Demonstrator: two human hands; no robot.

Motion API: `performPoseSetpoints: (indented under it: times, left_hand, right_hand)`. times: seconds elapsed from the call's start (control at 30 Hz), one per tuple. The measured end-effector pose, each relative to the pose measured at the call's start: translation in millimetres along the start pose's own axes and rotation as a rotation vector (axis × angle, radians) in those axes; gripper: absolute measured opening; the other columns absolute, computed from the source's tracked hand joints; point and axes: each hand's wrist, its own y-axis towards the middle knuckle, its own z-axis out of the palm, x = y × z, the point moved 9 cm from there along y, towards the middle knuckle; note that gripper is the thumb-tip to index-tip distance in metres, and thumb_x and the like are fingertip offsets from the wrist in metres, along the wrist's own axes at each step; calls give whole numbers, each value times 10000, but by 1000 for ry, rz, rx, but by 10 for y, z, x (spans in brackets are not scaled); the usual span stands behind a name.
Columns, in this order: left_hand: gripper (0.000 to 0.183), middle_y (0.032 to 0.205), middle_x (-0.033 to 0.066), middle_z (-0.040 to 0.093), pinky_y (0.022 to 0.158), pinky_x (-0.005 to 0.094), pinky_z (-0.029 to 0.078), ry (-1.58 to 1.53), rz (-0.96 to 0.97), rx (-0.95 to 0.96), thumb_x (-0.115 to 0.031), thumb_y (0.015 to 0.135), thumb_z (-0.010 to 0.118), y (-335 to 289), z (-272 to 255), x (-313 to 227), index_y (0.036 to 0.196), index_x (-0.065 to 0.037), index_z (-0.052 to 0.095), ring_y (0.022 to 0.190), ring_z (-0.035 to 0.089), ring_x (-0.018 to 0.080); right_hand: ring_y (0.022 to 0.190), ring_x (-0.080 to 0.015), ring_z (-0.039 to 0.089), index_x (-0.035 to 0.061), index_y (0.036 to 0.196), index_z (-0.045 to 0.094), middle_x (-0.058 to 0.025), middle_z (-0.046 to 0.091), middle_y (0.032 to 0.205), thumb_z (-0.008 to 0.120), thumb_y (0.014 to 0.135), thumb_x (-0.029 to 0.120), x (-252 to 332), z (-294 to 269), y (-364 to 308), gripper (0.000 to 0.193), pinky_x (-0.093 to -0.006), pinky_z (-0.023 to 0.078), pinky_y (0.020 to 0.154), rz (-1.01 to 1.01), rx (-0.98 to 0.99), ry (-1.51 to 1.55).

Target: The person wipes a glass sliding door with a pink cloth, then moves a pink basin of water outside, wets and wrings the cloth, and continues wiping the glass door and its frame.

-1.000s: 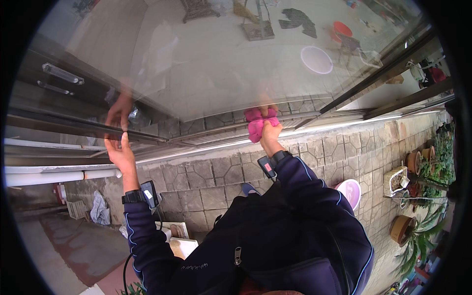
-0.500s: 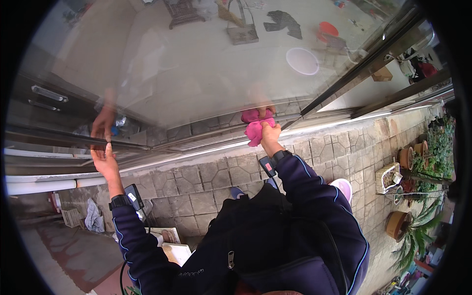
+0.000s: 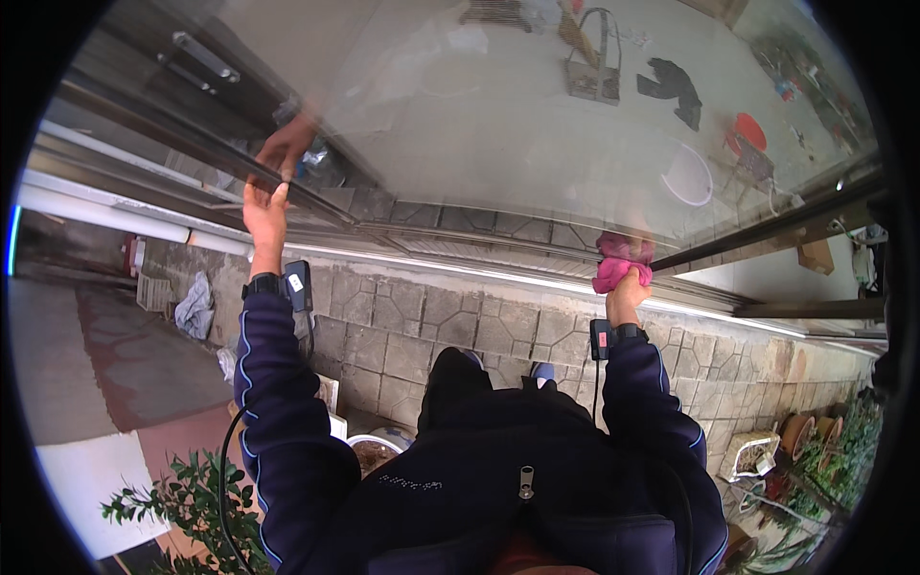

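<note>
In front of me stands a large glass panel (image 3: 498, 125) with a dark metal frame (image 3: 331, 213). My left hand (image 3: 265, 216) grips this frame at the panel's left side, thumb on the near side and the other fingers partly hidden. Bunched in my right hand (image 3: 626, 299) is a pink cloth (image 3: 621, 276), pressed against the lower part of the panel beside a dark upright (image 3: 767, 228). Both the cloth and the hands show as reflections in the glass.
A white pipe (image 3: 115, 211) runs along the wall base at left. Paving (image 3: 431, 311) lies under my feet. A leafy plant (image 3: 182, 508) and a round white pot (image 3: 379, 450) are near my left side; potted plants (image 3: 795, 436) line the right. Through or in the glass appears a bag (image 3: 592, 77).
My right hand has slid the pink cloth rightward along the panel's lower edge, closer to the upright. My left hand remains on the frame, while the whole view has shifted and turned.
</note>
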Motion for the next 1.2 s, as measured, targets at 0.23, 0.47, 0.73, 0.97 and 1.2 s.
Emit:
performPoseSetpoints:
  times: [0.23,0.47,0.73,0.97,1.2]
  left_hand:
    - [601,1183,141,619,874,306,498,32,94,-45,-43,792,743,-28,-23,-87,1305,28,439,1047,613,198]
    - [635,1147,147,641,897,310,490,210,143,-72,-106,754,802,-39,-84,-119,1283,28,477,1051,618,211]
    - [733,1089,284,616,872,420,503,272,192,-49,-284,729,799,-55,-94,-227,1256,92,453,1022,614,404]
    - [749,1129,298,595,885,421,494,290,150,-71,-278,728,798,-59,-77,-138,1269,103,446,1044,593,427]
    - [674,1010,214,663,753,376,510,345,197,-114,-299,716,826,-58,-84,-110,1208,37,512,920,657,317]
  right_hand:
    - [870,-232,621,9,1139,401,-137,558,1061,616,781,10,-662,834,-1136,418,-373,562,727,79,256,36]
    - [812,-209,643,32,1100,491,-95,620,1010,714,768,4,-2183,2168,-3124,401,-365,557,664,446,502,6]
    - [1040,-274,620,125,1156,611,-115,638,1156,685,770,141,-2442,3196,-4758,393,-291,489,894,-428,1394,-1145]
    - [909,-275,654,-8,1096,566,-145,653,1007,516,923,31,-2454,3097,-4963,184,-422,553,796,1059,895,73]
    - [814,-267,663,-3,1058,512,-126,627,978,640,783,-59,-2031,3056,-5086,309,-437,588,685,812,761,220]
